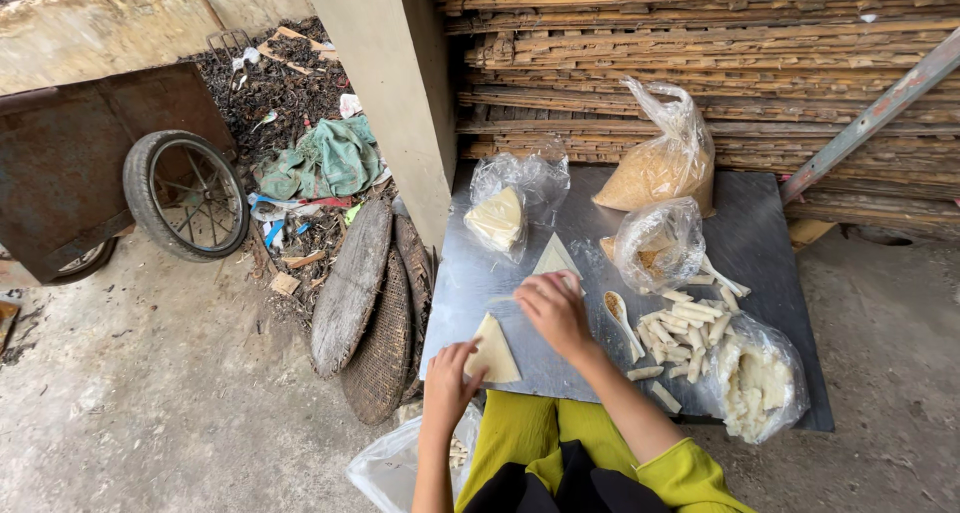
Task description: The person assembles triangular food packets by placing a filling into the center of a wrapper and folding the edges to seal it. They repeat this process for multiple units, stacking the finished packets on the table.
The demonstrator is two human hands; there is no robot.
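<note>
Clear bags: tan crumbs (662,163), wrappers (500,216) beyond right grip (553,308). Left grip (450,378) narrow, fingertips pressing triangular wrapper (493,351); right grip's state unclear.

Concrete floor (150,393), pillar (385,83), stacked bamboo slat wall (700,33), daylight.

Pale cream wrapper (493,350) on grey metal sheet (760,235).

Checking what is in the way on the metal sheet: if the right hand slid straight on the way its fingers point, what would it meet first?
Probably the triangular wrapper just beyond the right hand, then the bag of stacked wrappers; depth is unclear.
</note>
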